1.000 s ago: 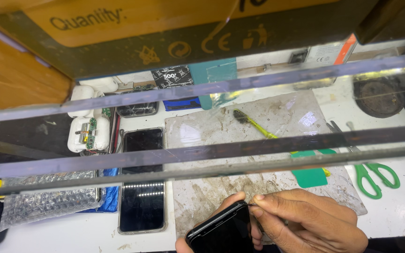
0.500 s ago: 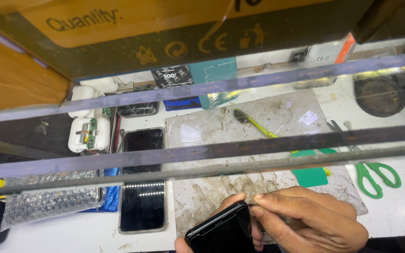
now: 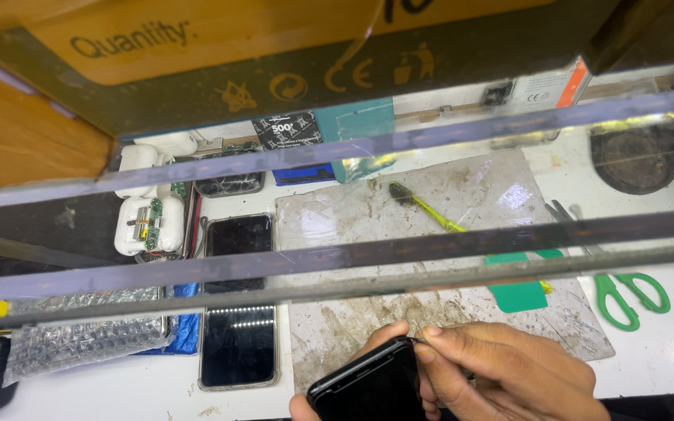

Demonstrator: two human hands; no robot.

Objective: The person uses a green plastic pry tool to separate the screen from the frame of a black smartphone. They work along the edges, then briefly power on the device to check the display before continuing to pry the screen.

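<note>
A black phone [image 3: 368, 388] is held tilted at the bottom of the head view, over the front edge of a stained grey work mat [image 3: 431, 257]. My left hand [image 3: 333, 390] grips it from beneath; only a thumb tip and fingertips show around it. My right hand [image 3: 516, 370] pinches a thin metal tool [image 3: 417, 340] whose tip touches the phone's upper right corner. Both wrists are cut off by the frame.
Two dark phones [image 3: 238, 300] lie left of the mat, beside bubble wrap [image 3: 79, 331] and white charger parts [image 3: 146, 222]. A yellow-handled brush [image 3: 423, 206] and green card [image 3: 518, 292] lie on the mat; green scissors [image 3: 626, 292] lie right. Horizontal bars [image 3: 431, 249] and a cardboard box [image 3: 274, 54] block the upper view.
Both hands and the phone have shifted very slightly; the tool tip stays at the phone's corner. Nothing else on the bench moved.
</note>
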